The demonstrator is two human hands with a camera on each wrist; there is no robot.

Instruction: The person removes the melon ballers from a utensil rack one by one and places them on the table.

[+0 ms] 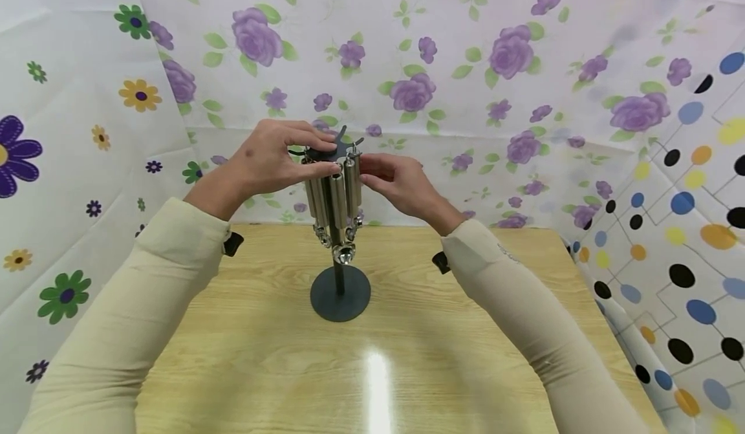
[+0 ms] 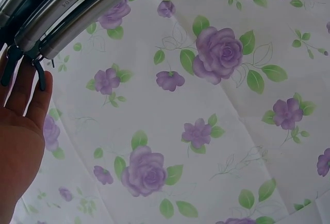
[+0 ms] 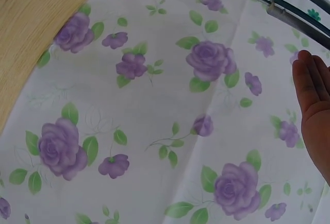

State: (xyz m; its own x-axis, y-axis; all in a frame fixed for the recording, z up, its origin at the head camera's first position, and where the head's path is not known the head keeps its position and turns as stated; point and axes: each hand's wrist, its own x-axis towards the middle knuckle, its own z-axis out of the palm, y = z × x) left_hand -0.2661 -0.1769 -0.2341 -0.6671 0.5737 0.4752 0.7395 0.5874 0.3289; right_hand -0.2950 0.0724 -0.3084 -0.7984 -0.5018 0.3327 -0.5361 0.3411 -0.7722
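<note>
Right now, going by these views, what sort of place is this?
Probably a makeshift work booth: patterned sheets on three sides, a wood-grain table, and one utensil stand on it.

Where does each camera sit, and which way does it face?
Head: on the head, looking forward and down at the metal utensils and table; left hand, right hand and sleeves show.
Left wrist: on that wrist, facing the floral cloth, utensils upper left; part of the left hand shows at left.
Right wrist: on that wrist, facing the same cloth; part of the right hand shows at right.
Both wrist views share the cloth and utensils.
</note>
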